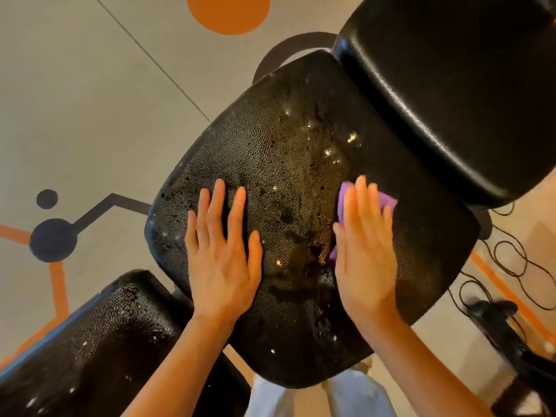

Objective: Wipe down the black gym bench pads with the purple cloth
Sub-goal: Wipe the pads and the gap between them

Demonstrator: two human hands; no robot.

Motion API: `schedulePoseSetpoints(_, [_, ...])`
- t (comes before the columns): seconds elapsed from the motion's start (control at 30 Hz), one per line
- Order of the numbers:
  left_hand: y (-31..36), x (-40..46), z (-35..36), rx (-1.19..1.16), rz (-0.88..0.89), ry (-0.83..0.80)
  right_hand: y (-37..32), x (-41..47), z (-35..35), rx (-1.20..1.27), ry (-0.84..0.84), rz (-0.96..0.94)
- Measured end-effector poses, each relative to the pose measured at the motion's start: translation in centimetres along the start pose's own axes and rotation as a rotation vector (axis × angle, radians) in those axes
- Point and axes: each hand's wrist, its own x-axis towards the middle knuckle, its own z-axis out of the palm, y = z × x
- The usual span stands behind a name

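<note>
Both forearms reach forward from the bottom of the view onto the middle bench pad (288, 182). The left hand (224, 254) lies flat, palm down, fingers straight and slightly spread, pressing on the pad's left half and holding nothing. The right hand (365, 251) is also flat with straight fingers held together, pressing the purple cloth (388, 201) against the pad's right half; the cloth is mostly hidden beneath the palm and fingers, showing only as a strip past the fingertips and slivers along the thumb side. The middle pad is black, pebbled and wet-looking, with glossy smears down its centre between the two hands and small pale flecks scattered toward its far part. Its near edge curves over the person's light trousers (346, 398). A second pad (99, 341), similarly speckled, sits just off the near-left corner, and a smoother, shinier pad (451, 85) butts against the far-right edge. Left of the pads is grey floor (90, 100) with orange and dark painted markings; beside the right edge lie coiled black cables (511, 260) and a dark frame part (496, 320).
</note>
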Motion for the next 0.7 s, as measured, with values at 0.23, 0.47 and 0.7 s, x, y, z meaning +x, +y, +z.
schedulePoseSetpoints(0.23, [-0.1, 0.0, 0.0, 0.010, -0.006, 0.002, -0.1, 8.4, -0.2, 0.139, 0.067, 0.110])
schedulePoseSetpoints(0.47, [0.1, 0.0, -0.1, 0.019, -0.012, -0.014, 1.6, -2.4, -0.4, -0.096, -0.098, -0.407])
schedulePoseSetpoints(0.7, [0.0, -0.1, -0.1, 0.004, -0.011, -0.019, -0.3, 10.2, 0.3, 0.150, 0.050, -0.055])
